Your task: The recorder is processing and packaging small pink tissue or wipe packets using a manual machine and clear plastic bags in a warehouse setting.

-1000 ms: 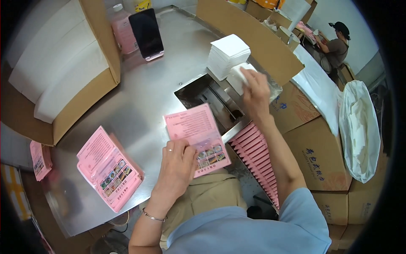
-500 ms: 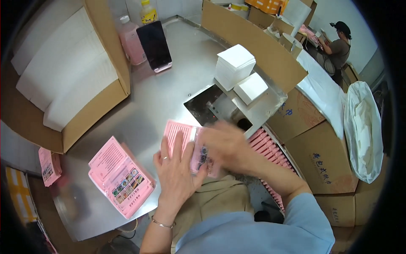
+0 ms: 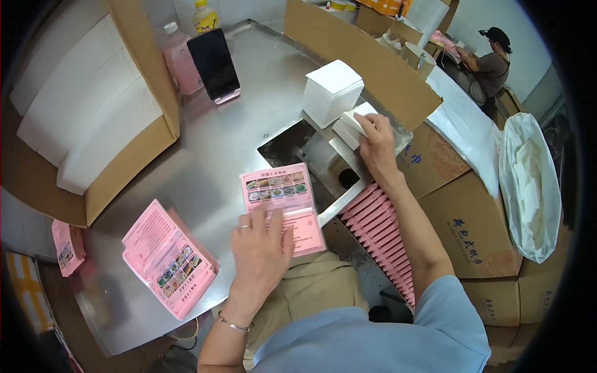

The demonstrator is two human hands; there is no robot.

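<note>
So there's a shiny grey metal worktop (image 3: pixel 205 149) filling most of the middle. Upper left of the frame is a big open brown cardboard box (image 3: pixel 130 169) packed with white stacks. Over to the lower right, a long slanted row of pink packets (image 3: pixel 380 236) sits lined up beside the worktop edge.

Left of centre lies a neat pile of pink printed packets (image 3: pixel 171 261), and just below centre there's a single pink printed packet (image 3: pixel 301 216) with food photos on its upper half. The left hand (image 3: pixel 262 252) lies over that one's lower left side, fingers slightly spread and a bit blurry; can't tell how hard they press.

Above and to the right, a tall white paper stack (image 3: pixel 333 93) stands next to a shorter white paper stack (image 3: pixel 347 134). The right hand (image 3: pixel 378 146) is at the shorter one, thumb and fingers pinching a folded white paper piece (image 3: pixel 357 115) on top, tilted up.
</note>
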